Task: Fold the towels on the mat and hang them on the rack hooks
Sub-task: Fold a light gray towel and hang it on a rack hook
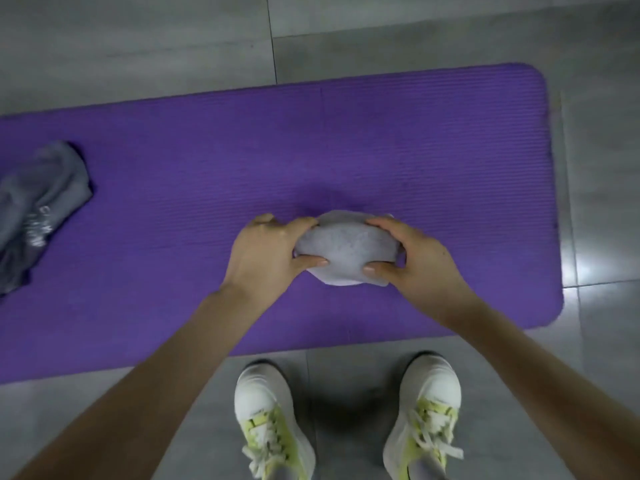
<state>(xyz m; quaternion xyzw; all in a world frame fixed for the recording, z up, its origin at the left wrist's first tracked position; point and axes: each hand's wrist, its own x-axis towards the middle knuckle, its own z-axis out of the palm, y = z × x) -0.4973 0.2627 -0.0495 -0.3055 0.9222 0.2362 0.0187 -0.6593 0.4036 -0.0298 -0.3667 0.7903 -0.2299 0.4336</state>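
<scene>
The purple exercise mat [415, 140] spreads across the grey tiled floor [346, 29] under both your hands, its far edge well beyond your fingertips. Well out past your left hand [266, 254], near the frame edge, a dark grey towel [41, 202] lies crumpled on the mat, not yet folded. Between your two hands sits the small pale towel [346, 251], already a compact bundle resting on the mat. Your left hand grasps its left end, fingers curled over the top and thumb pressed on the near side. Your right hand [415, 258] clasps the right end the same way. Your white shoes [270, 410] stand on the floor behind your wrists

The bundle looks bulged in the middle, so I'd judge the fold needs tidying. Press the layers flat against the mat, line up the loose corner showing below your right thumb, and keep both thumbs pinning the near edge so nothing springs open when you lift. The rack is out of view, so carry it with a firm two-handed hold
</scene>
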